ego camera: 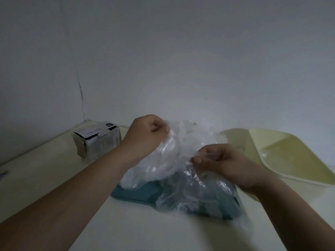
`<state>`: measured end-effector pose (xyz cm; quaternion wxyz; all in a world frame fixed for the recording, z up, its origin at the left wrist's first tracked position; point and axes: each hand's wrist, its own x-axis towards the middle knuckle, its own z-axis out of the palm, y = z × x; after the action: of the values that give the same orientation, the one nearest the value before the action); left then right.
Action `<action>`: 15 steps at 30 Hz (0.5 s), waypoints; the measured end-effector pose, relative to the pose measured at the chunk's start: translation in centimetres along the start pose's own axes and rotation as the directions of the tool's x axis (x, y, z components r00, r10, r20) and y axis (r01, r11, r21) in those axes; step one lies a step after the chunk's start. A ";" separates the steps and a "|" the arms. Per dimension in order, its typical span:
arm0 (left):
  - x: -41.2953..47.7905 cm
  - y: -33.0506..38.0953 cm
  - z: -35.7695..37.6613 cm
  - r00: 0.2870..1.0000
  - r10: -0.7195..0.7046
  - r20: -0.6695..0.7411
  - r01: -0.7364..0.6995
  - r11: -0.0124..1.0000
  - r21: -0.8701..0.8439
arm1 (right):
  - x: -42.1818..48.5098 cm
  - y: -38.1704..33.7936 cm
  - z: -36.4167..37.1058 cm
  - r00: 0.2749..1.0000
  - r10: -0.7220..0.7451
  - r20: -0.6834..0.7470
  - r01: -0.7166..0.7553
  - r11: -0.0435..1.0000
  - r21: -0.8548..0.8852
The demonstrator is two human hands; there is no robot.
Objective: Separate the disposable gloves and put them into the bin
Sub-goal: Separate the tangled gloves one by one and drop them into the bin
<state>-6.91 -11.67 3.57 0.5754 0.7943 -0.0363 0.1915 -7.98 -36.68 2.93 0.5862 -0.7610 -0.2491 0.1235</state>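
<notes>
A bunch of clear, crinkled disposable gloves is lifted above a teal bin in the middle of the pale table. My left hand grips the upper left side of the bunch with curled fingers. My right hand pinches a thin glove at the bunch's right side; that glove hangs down over the bin and hides much of its right half. More white gloves rest inside the bin under the bunch.
A cream tray lies at the right, close to my right hand. A small grey-white cardboard box stands at the back left near the wall corner. The wall runs right behind the table.
</notes>
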 end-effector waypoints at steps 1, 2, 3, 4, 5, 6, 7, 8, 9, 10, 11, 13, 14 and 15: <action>0.0 0.0 0.5 0.998 -0.025 0.058 0.025 1.000 -0.003 | -0.1 -0.2 0.2 1.000 -0.026 -0.017 0.026 1.000 -0.017; -0.1 0.0 1.0 0.994 -0.035 0.100 0.035 0.999 0.004 | -0.3 -0.3 0.4 0.998 -0.056 -0.023 0.055 0.998 -0.041; -0.1 0.0 1.3 0.992 -0.033 0.124 0.031 0.999 0.024 | -0.5 -0.5 0.6 0.996 -0.087 -0.024 0.085 0.994 -0.064; -0.1 0.1 1.5 0.989 -0.027 0.144 0.020 0.999 0.049 | -0.6 -0.6 0.8 0.992 -0.120 -0.026 0.117 0.990 -0.079; 0.0 0.3 1.7 0.986 -0.029 0.162 0.018 0.998 0.067 | -0.8 -0.8 0.9 0.988 -0.150 -0.031 0.146 0.984 -0.099; 0.2 0.7 1.8 0.983 -0.035 0.183 0.022 0.997 0.069 | -0.9 -1.0 1.1 0.984 -0.176 -0.040 0.170 0.977 -0.131; 0.3 1.1 1.8 0.978 -0.043 0.204 0.032 0.998 0.057 | -0.9 -1.2 1.3 0.979 -0.196 -0.052 0.184 0.968 -0.170; 0.6 1.4 1.8 0.973 -0.049 0.224 0.040 0.998 0.042 | -0.8 -1.3 1.4 0.974 -0.213 -0.073 0.194 0.959 -0.209; 0.7 1.8 1.8 0.969 -0.048 0.243 0.042 0.999 0.031 | -0.6 -1.5 1.5 0.968 -0.228 -0.108 0.196 0.950 -0.245; 0.8 2.3 1.8 0.964 -0.043 0.260 0.040 0.999 0.017 | -0.2 -1.7 1.5 0.958 -0.241 -0.156 0.190 0.940 -0.282; 0.9 2.7 1.8 0.958 -0.035 0.285 0.037 0.999 -0.002 | 0.3 -1.9 1.5 0.946 -0.255 -0.200 0.179 0.926 -0.332; 1.1 3.0 1.8 0.935 0.007 0.355 0.009 0.999 -0.044 | 1.4 -2.2 1.4 0.929 -0.290 -0.229 0.165 0.879 -0.447; 1.1 3.1 1.9 0.925 0.030 0.379 -0.011 0.999 -0.053 | 1.8 -2.3 1.3 0.927 -0.304 -0.220 0.170 0.862 -0.477; 1.1 3.2 2.1 0.923 0.045 0.381 -0.026 0.998 -0.055 | 2.2 -2.2 1.2 0.927 -0.309 -0.211 0.178 0.860 -0.479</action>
<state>-6.26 -14.47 6.28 0.5731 0.8012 -0.1668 0.0424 -7.16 -34.11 4.96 0.4335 -0.8476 -0.2803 -0.1225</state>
